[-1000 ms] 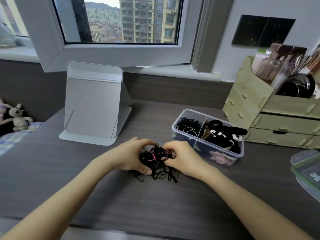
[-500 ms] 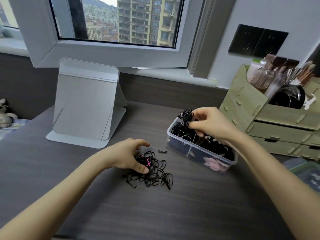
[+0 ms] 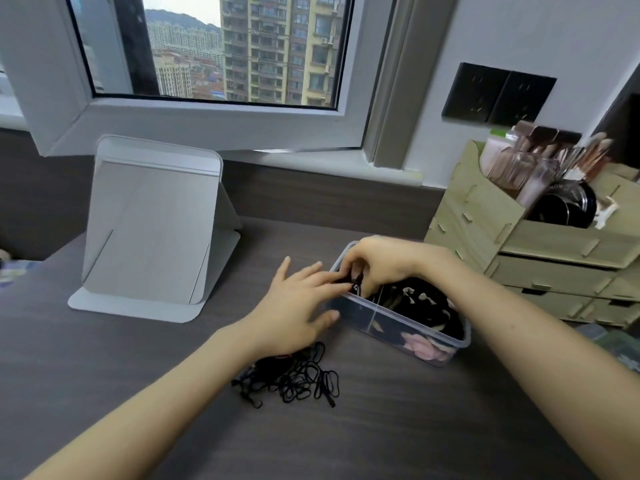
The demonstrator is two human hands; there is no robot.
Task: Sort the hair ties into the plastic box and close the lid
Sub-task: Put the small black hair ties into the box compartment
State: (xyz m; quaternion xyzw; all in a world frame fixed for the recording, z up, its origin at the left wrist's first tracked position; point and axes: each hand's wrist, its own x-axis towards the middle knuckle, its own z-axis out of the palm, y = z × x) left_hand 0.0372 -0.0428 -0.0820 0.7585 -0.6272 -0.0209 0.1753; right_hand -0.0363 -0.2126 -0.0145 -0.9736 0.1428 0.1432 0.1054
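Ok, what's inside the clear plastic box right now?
The plastic box holds dark hair ties and something pink at its near corner. The right hand covers the left compartment.

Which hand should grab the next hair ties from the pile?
Probably the left hand: it hovers right above the pile, while the right hand is busy pinching ties over the plastic box.

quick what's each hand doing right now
Left hand: open, fingers spread, reaching to the plastic box.
Right hand: pinched shut on black hair ties over the box.
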